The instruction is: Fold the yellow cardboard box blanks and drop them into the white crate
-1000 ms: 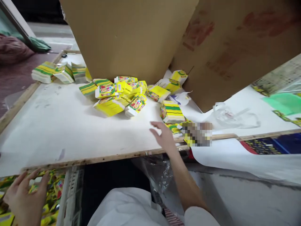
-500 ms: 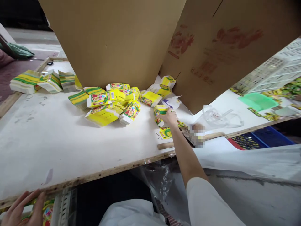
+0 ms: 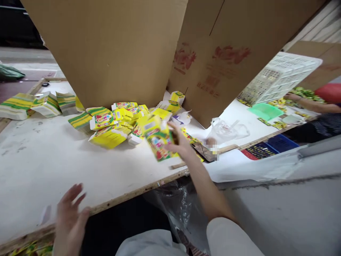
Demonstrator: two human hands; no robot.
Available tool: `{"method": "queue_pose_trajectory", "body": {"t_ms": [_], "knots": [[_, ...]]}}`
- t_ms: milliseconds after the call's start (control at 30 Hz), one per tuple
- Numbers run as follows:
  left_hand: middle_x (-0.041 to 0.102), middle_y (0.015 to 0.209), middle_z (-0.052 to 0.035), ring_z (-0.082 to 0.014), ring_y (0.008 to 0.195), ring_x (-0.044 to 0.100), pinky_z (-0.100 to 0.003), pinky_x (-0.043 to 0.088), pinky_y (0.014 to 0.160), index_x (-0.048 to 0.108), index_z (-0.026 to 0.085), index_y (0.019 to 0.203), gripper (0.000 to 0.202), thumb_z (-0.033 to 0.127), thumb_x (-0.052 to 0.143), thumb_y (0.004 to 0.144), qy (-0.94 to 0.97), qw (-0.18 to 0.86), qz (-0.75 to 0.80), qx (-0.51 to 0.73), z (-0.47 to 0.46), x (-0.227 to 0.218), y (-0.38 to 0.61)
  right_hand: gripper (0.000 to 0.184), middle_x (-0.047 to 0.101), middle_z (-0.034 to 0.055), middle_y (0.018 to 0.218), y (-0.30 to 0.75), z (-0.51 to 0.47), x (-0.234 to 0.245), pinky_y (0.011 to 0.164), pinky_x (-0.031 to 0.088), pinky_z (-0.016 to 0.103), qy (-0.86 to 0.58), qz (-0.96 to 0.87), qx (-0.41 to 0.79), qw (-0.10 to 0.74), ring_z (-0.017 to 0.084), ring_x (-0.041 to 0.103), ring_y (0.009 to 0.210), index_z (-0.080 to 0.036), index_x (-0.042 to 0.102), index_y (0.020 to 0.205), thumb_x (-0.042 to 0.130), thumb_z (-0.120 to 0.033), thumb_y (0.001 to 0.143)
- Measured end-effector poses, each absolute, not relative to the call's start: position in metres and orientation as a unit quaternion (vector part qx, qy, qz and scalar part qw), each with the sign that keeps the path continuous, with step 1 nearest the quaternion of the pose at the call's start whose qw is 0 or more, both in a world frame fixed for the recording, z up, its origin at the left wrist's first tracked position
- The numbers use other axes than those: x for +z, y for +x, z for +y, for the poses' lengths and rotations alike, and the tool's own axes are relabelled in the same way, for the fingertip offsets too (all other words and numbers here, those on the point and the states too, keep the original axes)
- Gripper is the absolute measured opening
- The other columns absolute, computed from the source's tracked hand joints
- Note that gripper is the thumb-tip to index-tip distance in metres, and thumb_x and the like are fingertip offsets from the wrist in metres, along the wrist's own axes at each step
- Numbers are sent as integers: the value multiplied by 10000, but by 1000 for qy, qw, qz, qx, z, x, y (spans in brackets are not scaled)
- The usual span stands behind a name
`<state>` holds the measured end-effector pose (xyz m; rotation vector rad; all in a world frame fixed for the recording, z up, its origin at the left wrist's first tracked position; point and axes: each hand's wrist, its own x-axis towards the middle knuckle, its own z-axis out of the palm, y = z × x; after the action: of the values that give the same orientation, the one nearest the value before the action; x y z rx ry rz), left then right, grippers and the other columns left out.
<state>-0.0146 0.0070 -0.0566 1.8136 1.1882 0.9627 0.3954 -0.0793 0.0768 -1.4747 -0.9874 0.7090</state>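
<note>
My right hand [image 3: 179,144] is closed on the edge of a yellow and green printed carton [image 3: 157,140], lifted over the white table [image 3: 112,174]; motion blurs it, and I cannot tell if it is one carton or several together. Above the near table edge, my left hand [image 3: 71,209] is empty, fingers apart. A heap of similar yellow cartons [image 3: 112,138] lies on the table just left of the held one. More cartons [image 3: 170,103] rest behind it, against the large cardboard box. Beside my right wrist lies a smartphone [image 3: 204,152].
Large cardboard boxes [image 3: 106,53] stand at the back. Folded carton stacks [image 3: 45,104] lie left. To the right are a clear plastic bag [image 3: 229,129], a green tray [image 3: 266,111], a white crate [image 3: 277,78] and another person's arm [image 3: 311,105]. Yellow packets [image 3: 34,249] sit below the near edge.
My right hand has lifted the carton from the table and brought it left, towards me. My left hand has risen from the packets below the edge. The view has turned right.
</note>
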Motion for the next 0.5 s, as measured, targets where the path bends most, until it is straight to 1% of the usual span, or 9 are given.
{"method": "queue_pose_trajectory", "body": {"t_ms": [33, 67, 133, 200, 233, 333, 367, 433, 500], "knots": [[449, 1599, -100, -401, 1445, 473, -566, 537, 1090, 242, 353, 1555, 962, 706, 627, 746, 675, 445, 426, 407, 6, -52, 13, 1175, 602, 118, 1403, 371, -77, 77, 1012, 543, 490, -581, -441, 355, 585, 327, 662, 1206, -253, 329, 1531, 883, -605, 556], [442, 1610, -84, -401, 1456, 460, -579, 528, 1098, 191, 374, 1574, 1058, 767, 632, 696, 647, 502, 411, 401, 2, -48, 36, 1167, 617, 106, 1377, 347, -74, 76, 1017, 546, 475, -539, -462, 404, 577, 319, 664, 1203, -244, 365, 1509, 904, -596, 535], [511, 1563, -67, -429, 1432, 482, -634, 537, 1061, 181, 396, 1587, 1132, 830, 631, 643, 615, 573, 400, 366, -11, -42, 67, 1105, 610, 104, 1383, 302, -70, 68, 1064, 519, 462, -486, -504, 454, 551, 320, 635, 1248, -220, 428, 1480, 915, -571, 552], [623, 1447, -69, -445, 1360, 554, -661, 555, 1022, 293, 377, 1565, 1054, 846, 598, 672, 586, 607, 417, 339, -27, -42, 75, 1066, 558, 116, 1453, 267, -70, 56, 1168, 414, 474, -491, -547, 434, 522, 333, 540, 1357, -213, 483, 1469, 928, -537, 557], [673, 1375, -71, -442, 1319, 589, -654, 562, 1019, 376, 353, 1534, 995, 837, 589, 692, 555, 623, 432, 341, -35, -44, 73, 1102, 527, 134, 1486, 254, -72, 50, 1203, 360, 479, -500, -560, 415, 515, 339, 499, 1393, -204, 481, 1484, 940, -535, 538], [763, 1187, -69, -425, 1255, 638, -597, 562, 1051, 589, 278, 1376, 842, 717, 697, 666, 371, 678, 496, 396, -55, -46, 57, 1203, 461, 152, 1546, 234, -79, 37, 1216, 320, 471, -512, -540, 435, 507, 336, 445, 1430, -232, 420, 1545, 959, -552, 519], [777, 1152, -65, -420, 1261, 636, -576, 553, 1070, 633, 262, 1323, 785, 652, 738, 649, 306, 685, 511, 419, -61, -45, 53, 1238, 458, 156, 1548, 232, -81, 33, 1212, 321, 472, -508, -531, 463, 496, 337, 446, 1427, -236, 403, 1557, 965, -561, 503], [792, 1122, -41, -396, 1298, 616, -540, 518, 1120, 678, 251, 1248, 662, 561, 743, 668, 225, 676, 530, 460, -68, -39, 48, 1261, 506, 164, 1505, 232, -84, 27, 1180, 355, 477, -479, -495, 545, 478, 331, 499, 1375, -230, 391, 1566, 947, -621, 504], [795, 1132, -1, -360, 1340, 589, -511, 473, 1168, 692, 253, 1211, 542, 505, 701, 731, 182, 652, 544, 496, -71, -32, 47, 1140, 593, 144, 1410, 232, -86, 21, 1122, 414, 465, -438, -419, 620, 498, 294, 584, 1271, -231, 445, 1534, 865, -713, 590]]}}
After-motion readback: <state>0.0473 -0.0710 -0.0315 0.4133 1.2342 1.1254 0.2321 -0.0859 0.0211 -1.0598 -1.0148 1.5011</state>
